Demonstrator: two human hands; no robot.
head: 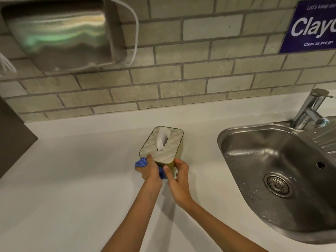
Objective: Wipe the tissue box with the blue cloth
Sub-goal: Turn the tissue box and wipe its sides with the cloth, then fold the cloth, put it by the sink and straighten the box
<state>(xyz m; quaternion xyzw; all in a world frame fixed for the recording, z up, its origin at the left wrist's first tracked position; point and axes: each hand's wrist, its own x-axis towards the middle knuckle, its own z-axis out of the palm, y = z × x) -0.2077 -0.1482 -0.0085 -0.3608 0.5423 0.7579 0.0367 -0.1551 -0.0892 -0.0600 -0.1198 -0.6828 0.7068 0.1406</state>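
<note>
- Head view: we see a white countertop (72, 179) w/ a tissue box (161, 144) standing on it, roughly centre, well left of the steel sink (254, 160).
- Box has a pale quilted top w/ olive-green sides; a white tissue (161, 140) sticks up through the slot.
- Our left hand (150, 170) is at the box's near-left corner, fingers curled tight around the blue cloth (141, 162), thumb tip touching the top edge of the box.
- Cloth is bunched; part pokes out left of the hand, another bit shows betw. the two hands, against the box's near side.
- Our right hand (177, 176) is at the near-right corner, fingers clamped on the box: thumb on the near face, other fingers round the right side.
- Whether the box is lifted or flat on the counter, we can't tell.
- Sink has a round drain strainer (277, 185) and water droplets; chrome tap (309, 111) at its back edge.
- Wall behind is grey brick-pattern tile (181, 70).
- Upper left: steel wall-mounted dispenser (58, 33), blurred, w/ a white cable (135, 33) looping beside it.
- Upper right: blue sign (312, 26), partly cut off, reads "Clean as you go".
</note>
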